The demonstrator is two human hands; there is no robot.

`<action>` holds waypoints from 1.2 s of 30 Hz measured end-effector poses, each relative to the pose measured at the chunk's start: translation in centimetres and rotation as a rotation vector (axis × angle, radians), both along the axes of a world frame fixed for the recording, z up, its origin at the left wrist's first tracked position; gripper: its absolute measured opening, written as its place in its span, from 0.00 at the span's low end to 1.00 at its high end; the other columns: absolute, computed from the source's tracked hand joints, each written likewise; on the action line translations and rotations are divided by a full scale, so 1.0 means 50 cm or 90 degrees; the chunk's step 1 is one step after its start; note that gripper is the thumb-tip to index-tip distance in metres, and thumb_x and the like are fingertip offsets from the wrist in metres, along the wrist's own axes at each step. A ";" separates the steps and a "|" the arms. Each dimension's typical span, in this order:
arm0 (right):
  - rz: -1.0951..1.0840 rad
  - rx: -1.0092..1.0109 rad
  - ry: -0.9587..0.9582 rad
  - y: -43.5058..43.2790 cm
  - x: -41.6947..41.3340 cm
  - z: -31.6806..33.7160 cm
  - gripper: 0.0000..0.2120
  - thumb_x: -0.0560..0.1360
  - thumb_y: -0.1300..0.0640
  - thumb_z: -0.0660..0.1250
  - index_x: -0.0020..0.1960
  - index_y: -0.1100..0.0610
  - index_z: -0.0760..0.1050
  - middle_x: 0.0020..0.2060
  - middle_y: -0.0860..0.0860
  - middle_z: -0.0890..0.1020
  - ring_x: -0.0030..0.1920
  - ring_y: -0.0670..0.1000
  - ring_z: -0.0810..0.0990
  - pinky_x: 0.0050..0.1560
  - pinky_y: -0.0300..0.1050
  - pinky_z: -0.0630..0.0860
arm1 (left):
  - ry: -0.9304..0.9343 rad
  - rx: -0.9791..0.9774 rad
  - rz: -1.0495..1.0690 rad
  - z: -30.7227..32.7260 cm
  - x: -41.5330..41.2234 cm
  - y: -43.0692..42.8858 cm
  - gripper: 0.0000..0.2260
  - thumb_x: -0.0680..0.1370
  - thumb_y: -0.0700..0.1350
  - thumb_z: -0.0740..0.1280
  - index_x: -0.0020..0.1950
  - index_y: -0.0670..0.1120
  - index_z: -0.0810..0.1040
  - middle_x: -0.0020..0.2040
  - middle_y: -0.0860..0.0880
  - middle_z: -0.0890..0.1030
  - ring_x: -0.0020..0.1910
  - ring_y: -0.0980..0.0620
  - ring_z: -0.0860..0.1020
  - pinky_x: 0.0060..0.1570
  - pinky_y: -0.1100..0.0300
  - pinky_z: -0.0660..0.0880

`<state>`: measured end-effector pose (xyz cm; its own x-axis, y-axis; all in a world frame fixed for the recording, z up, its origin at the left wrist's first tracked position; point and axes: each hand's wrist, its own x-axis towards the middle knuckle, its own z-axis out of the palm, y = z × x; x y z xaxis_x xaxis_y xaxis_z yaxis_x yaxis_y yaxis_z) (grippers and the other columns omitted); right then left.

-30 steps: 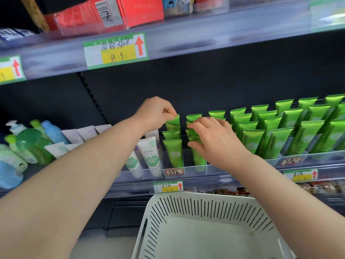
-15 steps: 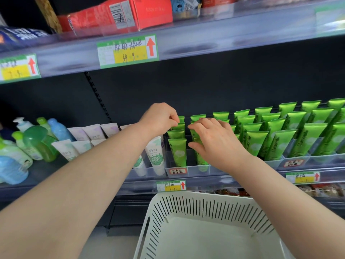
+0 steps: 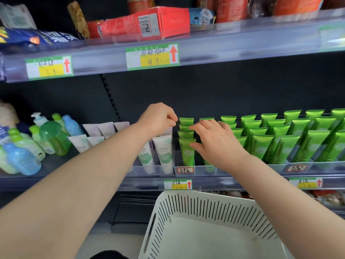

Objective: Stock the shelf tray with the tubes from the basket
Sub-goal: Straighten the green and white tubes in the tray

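Rows of green tubes [image 3: 187, 152] stand in the clear shelf tray [image 3: 197, 171] on the middle shelf. My left hand [image 3: 157, 118] reaches in from the left with curled fingers, its fingertips pinching the left top corner of a rear green tube [image 3: 186, 120] in the leftmost column. My right hand [image 3: 214, 143] lies with spread, fairly straight fingers over the second column and hides most of it; its thumb touches the front tube of the first column. The white slotted basket [image 3: 205, 208] sits below the shelf, and no tubes show inside it.
White tubes [image 3: 164, 154] stand left of the tray, with green and blue bottles [image 3: 54, 139] further left. More green tubes [image 3: 306, 141] fill trays to the right. An upper shelf [image 3: 224, 47] with a red box [image 3: 149, 23] overhangs. Price tags line the shelf edges.
The view has tilted upward, so everything sits lower in frame. Both hands stay at the two left tube columns; the right hand's fingers have spread slightly.
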<state>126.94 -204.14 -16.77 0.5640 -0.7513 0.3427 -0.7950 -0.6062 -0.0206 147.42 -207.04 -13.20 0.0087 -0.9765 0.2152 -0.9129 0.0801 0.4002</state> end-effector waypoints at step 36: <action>-0.040 -0.056 0.025 -0.024 0.203 -0.040 0.15 0.71 0.64 0.62 0.55 0.51 0.76 0.35 0.51 0.78 0.41 0.55 0.77 0.56 0.49 0.65 | -0.160 0.087 -0.002 -0.042 0.175 0.100 0.10 0.80 0.44 0.61 0.53 0.50 0.82 0.38 0.58 0.72 0.50 0.50 0.75 0.43 0.57 0.70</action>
<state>137.08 -205.33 -18.79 0.5310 -0.7534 0.3879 -0.8307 -0.5533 0.0626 156.17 -202.03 -15.28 -0.0319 -0.9966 0.0760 -0.9847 0.0443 0.1683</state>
